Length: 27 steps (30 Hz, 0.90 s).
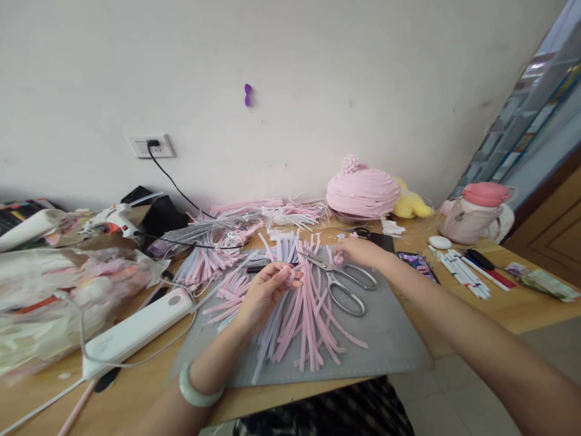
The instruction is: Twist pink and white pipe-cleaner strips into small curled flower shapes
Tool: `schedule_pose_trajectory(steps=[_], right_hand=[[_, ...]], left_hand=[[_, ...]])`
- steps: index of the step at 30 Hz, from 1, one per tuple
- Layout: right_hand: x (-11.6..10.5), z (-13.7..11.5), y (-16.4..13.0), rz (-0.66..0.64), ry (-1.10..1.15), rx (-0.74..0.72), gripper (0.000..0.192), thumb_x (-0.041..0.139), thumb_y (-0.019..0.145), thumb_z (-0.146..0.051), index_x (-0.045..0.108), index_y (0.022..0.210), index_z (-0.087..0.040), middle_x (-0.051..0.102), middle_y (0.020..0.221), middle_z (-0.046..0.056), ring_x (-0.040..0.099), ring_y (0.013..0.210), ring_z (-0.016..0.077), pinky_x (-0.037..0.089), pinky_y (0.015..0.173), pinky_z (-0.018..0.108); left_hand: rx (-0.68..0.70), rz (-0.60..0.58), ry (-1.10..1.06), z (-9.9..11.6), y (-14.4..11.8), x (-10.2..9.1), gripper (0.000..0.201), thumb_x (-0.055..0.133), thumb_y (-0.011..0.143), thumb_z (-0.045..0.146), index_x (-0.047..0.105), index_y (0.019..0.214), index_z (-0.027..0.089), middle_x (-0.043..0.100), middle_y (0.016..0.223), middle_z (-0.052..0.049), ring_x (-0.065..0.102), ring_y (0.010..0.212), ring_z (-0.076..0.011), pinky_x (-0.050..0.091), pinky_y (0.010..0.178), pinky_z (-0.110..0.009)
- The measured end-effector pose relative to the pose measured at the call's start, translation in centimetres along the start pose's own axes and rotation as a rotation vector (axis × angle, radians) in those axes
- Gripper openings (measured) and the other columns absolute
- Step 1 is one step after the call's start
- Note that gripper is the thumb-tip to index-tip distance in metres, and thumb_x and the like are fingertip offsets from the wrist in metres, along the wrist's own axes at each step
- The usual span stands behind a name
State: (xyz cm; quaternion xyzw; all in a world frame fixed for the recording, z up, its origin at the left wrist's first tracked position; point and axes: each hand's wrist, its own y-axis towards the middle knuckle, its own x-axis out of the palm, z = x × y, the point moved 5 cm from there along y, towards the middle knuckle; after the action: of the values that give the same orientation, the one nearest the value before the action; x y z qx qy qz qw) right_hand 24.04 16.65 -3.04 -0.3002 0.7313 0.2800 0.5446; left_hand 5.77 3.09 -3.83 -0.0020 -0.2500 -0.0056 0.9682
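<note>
My left hand is over the grey mat, fingers pinched on a small pink piece of pipe cleaner at its fingertips. Pink and pale lilac pipe cleaners lie spread on the mat beneath it. My right hand reaches farther back, fingers closed on a tiny pink piece, just beyond the steel scissors that lie on the mat. A pale green bangle circles my left wrist.
A white power strip and plastic bags lie at left, a glue gun behind them. A pink ruffled dome, yellow plush, pink bottle, phone and pens stand at back right. The table edge runs near me.
</note>
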Motion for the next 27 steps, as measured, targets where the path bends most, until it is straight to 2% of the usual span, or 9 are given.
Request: schedule_pose_trajectory(steps=[3, 7, 9, 11, 13, 15, 21, 27], right_hand=[[1.0, 1.3, 0.0, -0.018, -0.003, -0.017, 0.024, 0.049, 0.073, -0.005, 0.070, 0.075, -0.017, 0.066, 0.082, 0.007, 0.059, 0.074, 0.0173, 0.040, 0.067, 0.024], [0.6, 0.9, 0.6, 0.104, 0.004, 0.009, 0.021, 0.050, 0.073, -0.007, 0.069, 0.077, -0.014, 0.065, 0.093, 0.010, 0.056, 0.089, 0.0204, 0.039, 0.078, 0.029], [-0.4, 0.2, 0.9, 0.231, 0.182, 0.068, 0.018, 0.052, 0.074, -0.011, 0.068, 0.081, -0.014, 0.066, 0.092, 0.010, 0.057, 0.089, 0.0208, 0.040, 0.079, 0.032], [-1.1, -0.6, 0.9, 0.351, 0.540, 0.147, 0.019, 0.054, 0.075, -0.020, 0.067, 0.086, -0.013, 0.068, 0.086, 0.008, 0.060, 0.077, 0.0189, 0.044, 0.073, 0.032], [-1.1, -2.0, 0.9, 0.381, 0.849, 0.156, 0.024, 0.055, 0.075, -0.029, 0.067, 0.089, -0.014, 0.069, 0.082, 0.006, 0.061, 0.072, 0.0170, 0.045, 0.070, 0.032], [-1.2, -3.7, 0.7, 0.382, 0.975, 0.117, 0.025, 0.060, 0.070, -0.032, 0.067, 0.088, -0.015, 0.069, 0.081, 0.005, 0.061, 0.072, 0.0164, 0.045, 0.072, 0.032], [-1.7, -6.8, -0.2, 0.454, 0.935, -0.044, 0.015, 0.065, 0.066, -0.032, 0.069, 0.073, -0.019, 0.069, 0.078, 0.003, 0.061, 0.076, 0.0177, 0.045, 0.077, 0.033], [-1.3, -8.4, -0.5, 0.539, 0.893, -0.211, 0.011, 0.062, 0.072, -0.033, 0.069, 0.070, -0.023, 0.067, 0.077, 0.002, 0.060, 0.079, 0.0176, 0.044, 0.079, 0.034]], left_hand=[[0.006, 0.021, -0.019, 0.0, 0.0, 0.0, 0.019, 0.068, 0.068, 0.024, 0.057, 0.080, 0.014, 0.069, 0.080, -0.004, 0.065, 0.067, -0.0121, 0.047, 0.075, -0.026], [0.024, 0.037, -0.045, 0.1, 0.0, -0.1, 0.028, 0.066, 0.069, 0.022, 0.053, 0.093, 0.016, 0.069, 0.088, -0.005, 0.066, 0.072, -0.0144, 0.045, 0.080, -0.029], [0.039, 0.035, -0.046, 0.2, 0.0, -0.2, 0.028, 0.064, 0.070, 0.022, 0.050, 0.094, 0.017, 0.069, 0.089, -0.006, 0.066, 0.073, -0.0152, 0.044, 0.081, -0.030], [0.052, 0.023, -0.040, 0.3, 0.0, -0.2, 0.026, 0.063, 0.071, 0.022, 0.050, 0.094, 0.017, 0.069, 0.089, -0.006, 0.066, 0.074, -0.0158, 0.043, 0.082, -0.030], [0.064, 0.009, -0.038, 0.4, 0.0, -0.2, 0.026, 0.062, 0.071, 0.021, 0.051, 0.094, 0.017, 0.069, 0.090, -0.006, 0.066, 0.075, -0.0165, 0.042, 0.083, -0.031], [0.073, -0.011, -0.045, 0.5, 0.0, -0.2, 0.026, 0.061, 0.071, 0.021, 0.053, 0.095, 0.017, 0.068, 0.091, -0.006, 0.065, 0.077, -0.0172, 0.042, 0.084, -0.032], [0.080, -0.109, -0.085, 0.8, -0.5, 0.4, 0.023, 0.060, 0.072, 0.023, 0.058, 0.094, 0.016, 0.067, 0.095, -0.008, 0.065, 0.080, -0.0188, 0.041, 0.086, -0.033], [0.115, -0.112, -0.128, 1.2, -1.0, 0.7, 0.026, 0.063, 0.070, 0.021, 0.061, 0.096, 0.018, 0.067, 0.090, -0.003, 0.065, 0.078, -0.0170, 0.042, 0.082, -0.029]])
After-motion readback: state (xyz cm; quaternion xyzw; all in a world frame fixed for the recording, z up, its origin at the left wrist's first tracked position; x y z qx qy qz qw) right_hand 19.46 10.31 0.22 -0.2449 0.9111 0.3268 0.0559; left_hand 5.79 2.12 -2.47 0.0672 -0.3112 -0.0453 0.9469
